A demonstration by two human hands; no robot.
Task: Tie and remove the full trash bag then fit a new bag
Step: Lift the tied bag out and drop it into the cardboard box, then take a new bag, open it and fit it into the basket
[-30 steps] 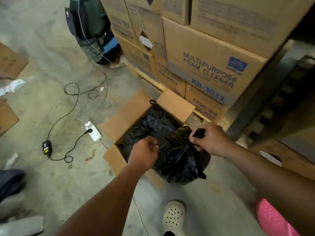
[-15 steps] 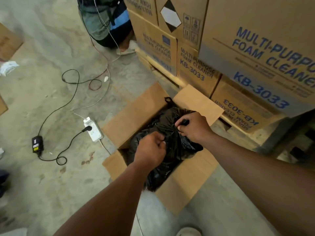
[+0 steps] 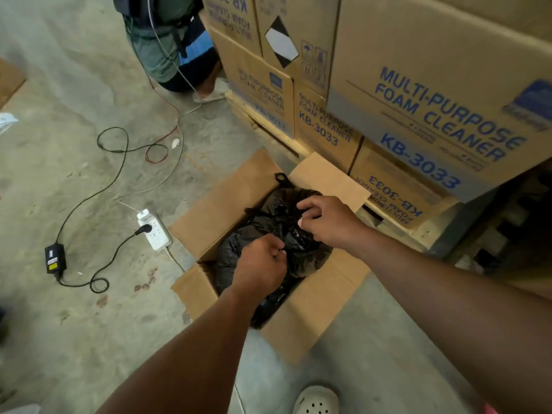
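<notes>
A full black trash bag (image 3: 286, 258) sits inside an open cardboard box (image 3: 221, 207) on the concrete floor. My left hand (image 3: 260, 267) is over the near part of the bag, fingers pinched on a fold of the black plastic. My right hand (image 3: 325, 219) is just beyond it over the bag's top, fingers loosely curled and touching the plastic; whether it grips any is unclear. A small black loop of plastic (image 3: 280, 177) sticks up at the box's far corner.
Stacked foam-cleaner cartons (image 3: 433, 100) on a wooden pallet (image 3: 263, 124) rise right behind the box. A white power strip (image 3: 153, 230), a black adapter (image 3: 55, 258) and cables lie on the floor to the left. Another person (image 3: 170, 43) crouches at the back. My white shoe (image 3: 316, 400) is near.
The bag was lowered from the box's near edge into the box. My right hand has let go of the pulled-up plastic and now rests over the bag's top; my left hand stays pinched.
</notes>
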